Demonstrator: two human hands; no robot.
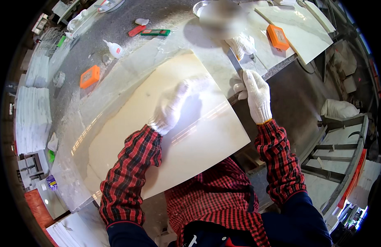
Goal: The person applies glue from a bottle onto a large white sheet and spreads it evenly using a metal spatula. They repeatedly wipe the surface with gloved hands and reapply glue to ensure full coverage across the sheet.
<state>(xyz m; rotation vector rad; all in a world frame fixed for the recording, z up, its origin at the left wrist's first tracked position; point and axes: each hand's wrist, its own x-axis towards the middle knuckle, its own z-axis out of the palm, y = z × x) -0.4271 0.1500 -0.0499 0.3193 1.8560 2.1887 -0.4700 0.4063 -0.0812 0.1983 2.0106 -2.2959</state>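
A cream-coloured polished slab (207,136) with a glossy face lies on the worktable, its corner jutting out toward me. My left hand (170,103), in a white knitted glove, is over the slab's middle; motion smears its fingers, so I cannot tell whether it touches the surface. At the slab's right edge, my gloved right hand (256,92) is closed around a flat metal blade (235,61) that points up and away to the left. Just beyond the blade's tip sits a bunched white glove or cloth (242,46).
Orange boxes (90,77) (278,37), a white squeeze bottle (113,49), and a green-and-black flat packet (155,32) lie on the table. Stacked pale tiles (33,119) stand at left. A metal frame rack (334,152) is at right. A blurred patch covers the top middle.
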